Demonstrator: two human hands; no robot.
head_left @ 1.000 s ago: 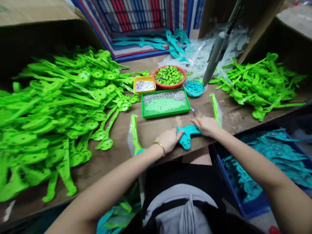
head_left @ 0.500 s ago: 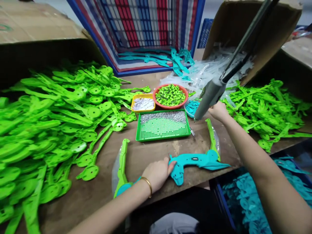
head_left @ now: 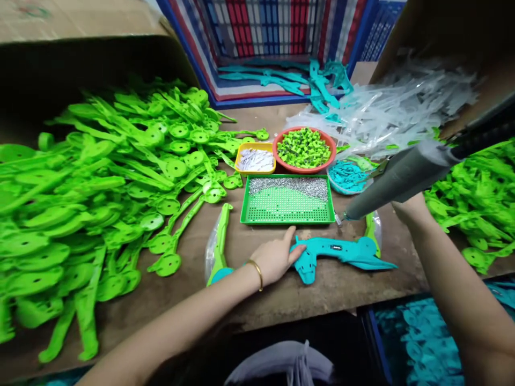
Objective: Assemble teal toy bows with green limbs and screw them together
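Observation:
My left hand [head_left: 276, 260] lies at the near middle of the bench, index finger and thumb spread apart. Its thumb rests against the left end of a teal plastic handle piece [head_left: 322, 249]. Green arms with clear plastic edging stand at both sides: a left green arm [head_left: 220, 241] and a right green arm [head_left: 372, 236], partly covered by the teal piece. A grey electric screwdriver [head_left: 398, 174] tilts down to the left, its tip close to the tray's right corner. My right hand [head_left: 412, 209] is closed around it, with most fingers hidden behind the tool.
A green perforated tray [head_left: 287, 220] holds small metal screws. Behind it are a yellow dish [head_left: 241, 166], a red bowl [head_left: 276, 153] of small green parts and a dish of teal bits [head_left: 348, 177]. Green parts [head_left: 120, 161] heap at left; clear strips [head_left: 386, 118] pile at back right.
My left index finger has stretched out away from the teal piece, towards the tray. The screwdriver has tilted further over, its tip shifting towards the tray's right corner. The camera view has shifted.

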